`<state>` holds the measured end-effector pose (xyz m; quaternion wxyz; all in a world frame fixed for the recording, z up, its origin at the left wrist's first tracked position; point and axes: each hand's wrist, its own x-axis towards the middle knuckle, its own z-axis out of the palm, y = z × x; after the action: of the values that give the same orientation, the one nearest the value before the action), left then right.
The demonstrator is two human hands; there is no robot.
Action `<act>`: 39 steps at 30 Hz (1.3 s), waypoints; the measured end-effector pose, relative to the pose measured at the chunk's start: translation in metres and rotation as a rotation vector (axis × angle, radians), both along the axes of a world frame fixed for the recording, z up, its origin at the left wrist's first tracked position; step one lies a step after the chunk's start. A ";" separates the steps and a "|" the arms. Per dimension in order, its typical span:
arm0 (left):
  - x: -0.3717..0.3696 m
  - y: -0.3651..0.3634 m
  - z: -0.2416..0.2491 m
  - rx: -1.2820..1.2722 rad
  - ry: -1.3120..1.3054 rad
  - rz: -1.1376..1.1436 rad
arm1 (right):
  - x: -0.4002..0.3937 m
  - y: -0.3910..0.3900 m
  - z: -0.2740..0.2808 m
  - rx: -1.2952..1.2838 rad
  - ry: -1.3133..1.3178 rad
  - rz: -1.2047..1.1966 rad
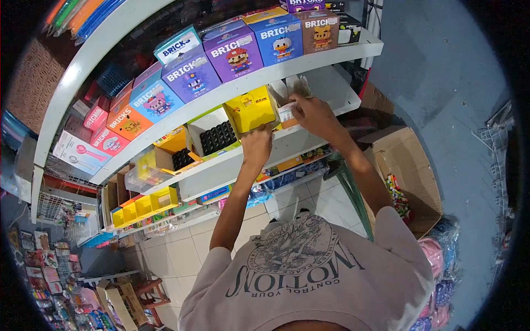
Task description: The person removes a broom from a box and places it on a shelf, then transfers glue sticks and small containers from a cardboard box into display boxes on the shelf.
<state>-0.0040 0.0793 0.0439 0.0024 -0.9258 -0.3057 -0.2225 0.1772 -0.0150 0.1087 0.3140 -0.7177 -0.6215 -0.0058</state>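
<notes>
My left hand (258,144) has its fingers curled over the front edge of a yellow display box (249,110) on the middle shelf. To its right, my right hand (313,113) is bent with the fingers drawn together at a small open carton (287,115) with white inner walls and an orange front. Raised whitish flaps (298,85) stand behind those fingers; what exactly they pinch is hidden. Left of the yellow box sits a green-edged box (218,135) with rows of black round pieces, then a smaller yellow-orange box (179,151) with similar black pieces.
Boxes marked BRICKS (232,52) line the shelf above. A yellow compartment tray (146,207) rests lower left. An open cardboard carton (414,165) holding colourful small items stands at right, beside a green stool leg (356,193). Wrapped goods (441,276) are stacked at lower right.
</notes>
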 end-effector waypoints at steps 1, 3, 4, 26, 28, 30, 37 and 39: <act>0.000 0.001 -0.002 0.010 -0.008 -0.006 | -0.001 -0.001 -0.001 -0.006 0.037 -0.004; 0.000 0.003 -0.006 -0.007 -0.042 -0.026 | -0.002 -0.002 -0.002 0.005 0.072 -0.009; 0.000 0.003 -0.008 -0.017 -0.058 -0.035 | -0.003 -0.003 -0.004 0.021 0.071 -0.010; 0.002 -0.009 0.009 0.014 -0.397 -0.110 | -0.025 -0.038 -0.015 0.379 0.363 -0.031; -0.006 -0.016 0.013 0.039 -0.529 -0.119 | -0.006 -0.047 -0.042 0.414 0.341 -0.105; -0.017 -0.022 0.006 0.036 -0.565 -0.104 | 0.017 -0.059 -0.060 0.413 0.320 -0.194; -0.051 -0.041 -0.040 -0.155 -0.527 -0.126 | 0.050 -0.084 -0.072 0.231 0.272 -0.356; -0.054 -0.048 -0.049 -0.180 -0.515 -0.133 | 0.048 -0.082 -0.069 0.190 0.228 -0.364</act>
<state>-0.0584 0.0316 -0.0053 -0.1725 -0.8531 -0.2534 -0.4221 0.2252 -0.0972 0.0395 0.4421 -0.7811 -0.4391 -0.0400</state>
